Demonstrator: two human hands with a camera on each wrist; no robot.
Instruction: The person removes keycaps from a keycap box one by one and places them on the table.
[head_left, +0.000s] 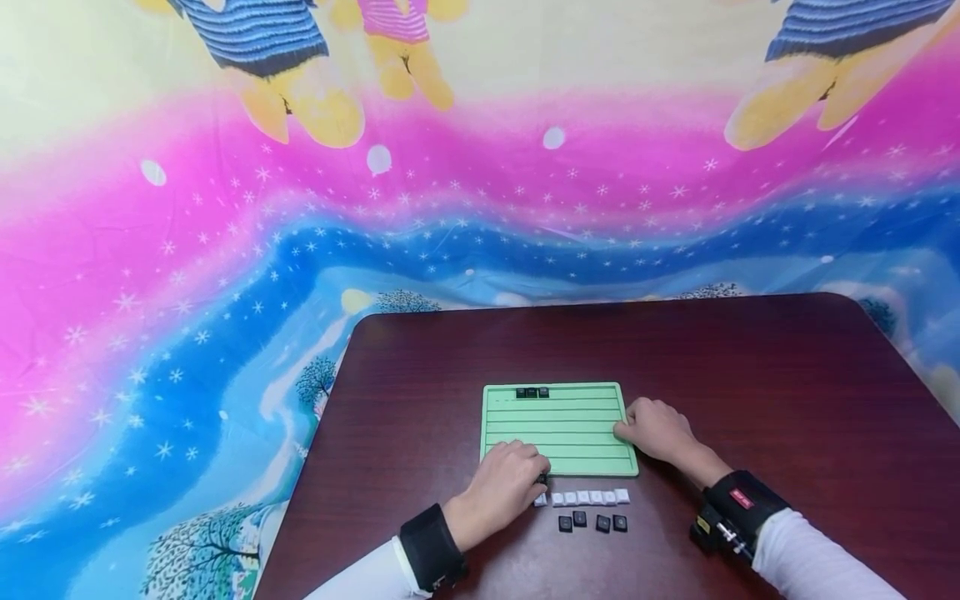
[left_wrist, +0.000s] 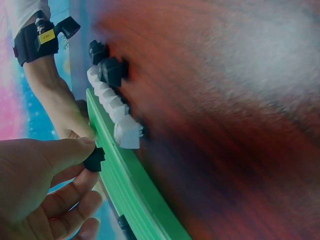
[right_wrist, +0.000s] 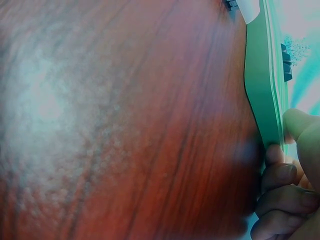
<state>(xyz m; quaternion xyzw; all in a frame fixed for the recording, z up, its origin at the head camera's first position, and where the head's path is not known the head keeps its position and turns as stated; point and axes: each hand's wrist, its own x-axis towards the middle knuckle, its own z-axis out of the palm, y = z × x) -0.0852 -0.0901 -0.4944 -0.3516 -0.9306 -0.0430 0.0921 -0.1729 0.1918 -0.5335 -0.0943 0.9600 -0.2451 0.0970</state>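
Note:
My left hand (head_left: 510,482) pinches a black keycap (left_wrist: 94,161) between thumb and index finger, close over the near edge of a green ridged tray (head_left: 558,435). The tray lies flat on the table. At its right edge, my right hand (head_left: 660,429) grips the rim, thumb on top and the other fingers curled along the side. Three black keycaps (head_left: 532,392) sit in a row in the tray's far groove. Just in front of the tray runs a row of several white keycaps (head_left: 583,498), the leftmost partly hidden by my left hand.
Several loose black keycaps (head_left: 603,523) lie nearer to me than the white row. Everything stands on a dark reddish-brown table (head_left: 750,367) with rounded far corners. A colourful printed cloth (head_left: 450,183) hangs behind the table.

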